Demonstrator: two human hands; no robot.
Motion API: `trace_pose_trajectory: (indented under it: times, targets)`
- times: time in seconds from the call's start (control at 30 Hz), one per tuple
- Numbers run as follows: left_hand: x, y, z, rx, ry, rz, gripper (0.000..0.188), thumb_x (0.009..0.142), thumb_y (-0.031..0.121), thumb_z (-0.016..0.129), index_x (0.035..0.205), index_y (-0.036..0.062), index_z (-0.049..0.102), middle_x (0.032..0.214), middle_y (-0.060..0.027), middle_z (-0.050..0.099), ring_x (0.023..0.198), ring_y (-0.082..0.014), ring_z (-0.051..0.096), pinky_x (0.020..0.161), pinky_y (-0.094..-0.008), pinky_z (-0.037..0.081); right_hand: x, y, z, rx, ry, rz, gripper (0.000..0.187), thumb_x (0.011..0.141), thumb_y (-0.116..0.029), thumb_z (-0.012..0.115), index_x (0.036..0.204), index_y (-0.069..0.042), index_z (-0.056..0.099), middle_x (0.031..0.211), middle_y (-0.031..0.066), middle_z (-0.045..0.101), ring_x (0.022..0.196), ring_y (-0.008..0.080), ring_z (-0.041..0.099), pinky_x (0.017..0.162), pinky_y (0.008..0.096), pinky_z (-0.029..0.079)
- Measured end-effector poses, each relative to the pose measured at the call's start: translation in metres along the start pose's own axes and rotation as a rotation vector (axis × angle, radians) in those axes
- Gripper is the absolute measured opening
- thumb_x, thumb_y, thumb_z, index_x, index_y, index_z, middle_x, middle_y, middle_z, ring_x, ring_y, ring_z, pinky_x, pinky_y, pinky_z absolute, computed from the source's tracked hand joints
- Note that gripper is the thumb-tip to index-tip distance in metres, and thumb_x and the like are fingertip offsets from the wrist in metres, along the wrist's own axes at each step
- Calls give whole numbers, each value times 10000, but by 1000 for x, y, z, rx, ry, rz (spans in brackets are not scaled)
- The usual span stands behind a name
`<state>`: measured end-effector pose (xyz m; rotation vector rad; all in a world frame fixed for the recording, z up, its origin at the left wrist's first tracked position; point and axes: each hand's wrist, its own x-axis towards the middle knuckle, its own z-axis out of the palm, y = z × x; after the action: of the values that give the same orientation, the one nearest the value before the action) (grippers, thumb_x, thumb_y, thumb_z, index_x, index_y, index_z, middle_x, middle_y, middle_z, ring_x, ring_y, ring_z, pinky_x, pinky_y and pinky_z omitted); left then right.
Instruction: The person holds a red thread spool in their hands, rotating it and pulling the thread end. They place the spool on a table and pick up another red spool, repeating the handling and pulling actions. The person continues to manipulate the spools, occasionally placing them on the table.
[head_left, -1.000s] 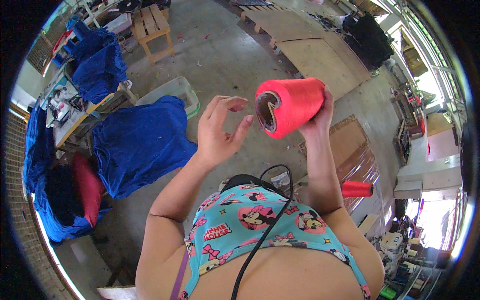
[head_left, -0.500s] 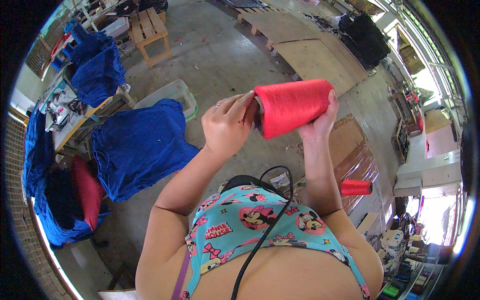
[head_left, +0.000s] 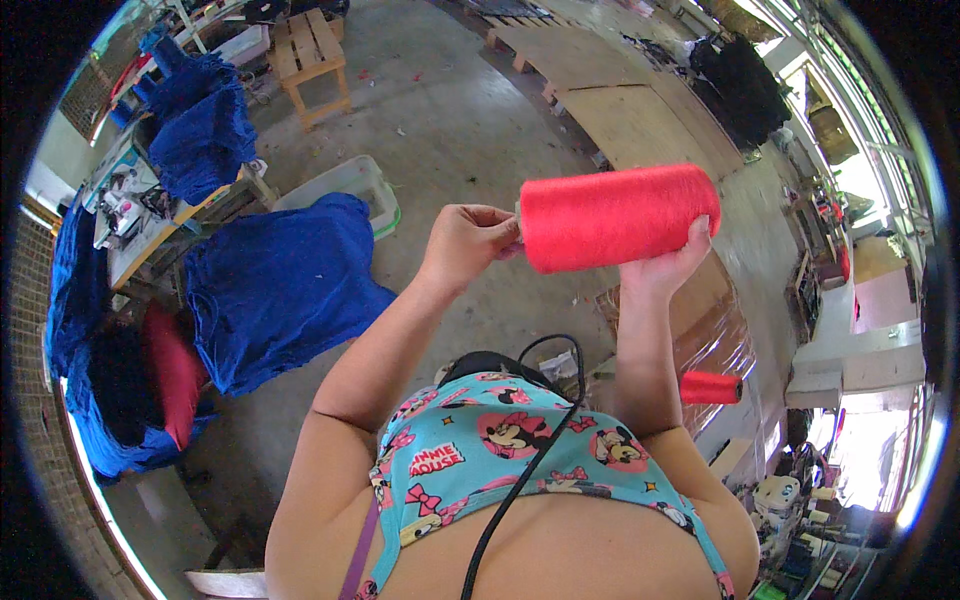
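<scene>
Heaps of blue cloth (head_left: 275, 285) lie at the left beside one clear plastic tub (head_left: 350, 185). The left hand (head_left: 462, 245) pinches the near end of a large red thread cone (head_left: 615, 217), held sideways at chest height; the right hand (head_left: 665, 268) cups it underneath. A second, smaller red cone (head_left: 712, 388) lies lower right.

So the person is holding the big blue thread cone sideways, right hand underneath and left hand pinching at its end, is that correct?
Not quite: the thread cone is red, not blue, as the head view shows. It does lie sideways, the right hand underneath and the left hand pinching at its end.
</scene>
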<state>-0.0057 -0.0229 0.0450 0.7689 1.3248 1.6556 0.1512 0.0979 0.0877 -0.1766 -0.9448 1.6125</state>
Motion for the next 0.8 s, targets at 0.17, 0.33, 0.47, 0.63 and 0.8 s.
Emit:
trace_pose_trajectory:
  times: [0.17, 0.33, 0.47, 0.63, 0.8]
  targets:
    - [1, -14, 2, -18, -40, -79, 186, 758, 140, 673, 808, -39, 657, 709, -63, 636, 621, -101, 597, 570, -229, 484, -4, -2, 7, -113, -78, -92, 639, 736, -445, 611, 1186, -17, 460, 1134, 150, 535, 1037, 349, 528, 879, 472, 444]
    - [-2, -14, 4, -92, -88, -236, 206, 751, 150, 668, 886, -4, 645, 740, -66, 642, 620, -114, 606, 587, -244, 501, -2, 1, 1, -96, -186, -146, 688, 713, -452, 655, 1254, -122, 389, 1189, 158, 483, 1044, 383, 512, 873, 491, 443]
    - [-4, -18, -3, -200, -242, -435, 271, 784, 164, 625, 1018, 29, 602, 814, -75, 647, 657, -119, 618, 612, -251, 519, -5, -4, 13, -137, -323, -149, 733, 679, -423, 712, 1271, -202, 340, 1181, 166, 459, 1025, 376, 516, 861, 490, 444]
    - [8, -48, -24, -275, -516, -526, 329, 803, 175, 608, 1098, 39, 558, 926, -87, 626, 762, -136, 617, 678, -270, 516, -15, -5, 32, -133, -548, -178, 788, 616, -368, 776, 1239, -167, 336, 1099, 183, 469, 974, 323, 516, 819, 465, 459]
    - [3, -38, -27, -333, -766, -603, 364, 808, 178, 605, 1136, 37, 531, 1006, -95, 602, 839, -149, 607, 737, -285, 502, -22, -6, 36, -144, -783, -146, 816, 582, -325, 793, 1220, -156, 313, 1093, 213, 463, 980, 336, 521, 795, 453, 475]
